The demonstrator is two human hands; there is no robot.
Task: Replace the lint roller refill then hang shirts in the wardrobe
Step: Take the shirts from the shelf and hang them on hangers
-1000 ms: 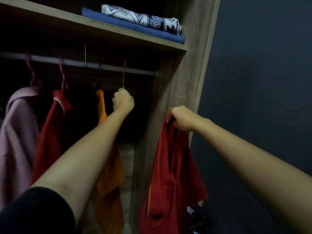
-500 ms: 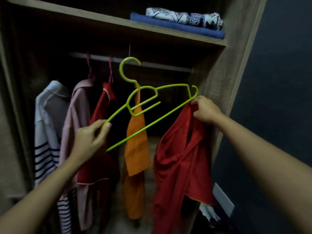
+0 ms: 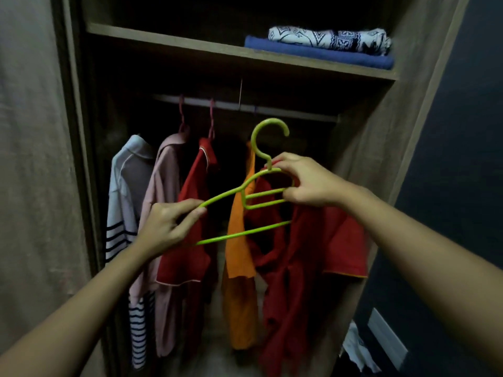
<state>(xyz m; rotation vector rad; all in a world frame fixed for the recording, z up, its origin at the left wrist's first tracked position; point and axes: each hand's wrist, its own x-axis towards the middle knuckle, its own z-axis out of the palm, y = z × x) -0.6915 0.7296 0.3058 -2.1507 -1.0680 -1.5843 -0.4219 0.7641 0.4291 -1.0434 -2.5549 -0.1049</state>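
A green plastic hanger (image 3: 246,197) is held in front of the open wardrobe, hook up. My left hand (image 3: 170,225) pinches its left shoulder end. My right hand (image 3: 307,183) grips the hanger near its neck together with the collar of a loose red shirt (image 3: 307,268), which droops below that hand. The hanger's right arm is hidden by my right hand and the shirt.
On the wardrobe rail (image 3: 245,106) hang a white striped shirt (image 3: 122,191), a pink shirt (image 3: 163,186), a red shirt (image 3: 190,213) and an orange shirt (image 3: 239,240). Folded blue and patterned cloths (image 3: 326,47) lie on the upper shelf (image 3: 174,43). A dark wall is at the right.
My left hand took the green hanger off the rail and brought it down. My right hand carried the red shirt left to the hanger's neck. The view has tilted down.
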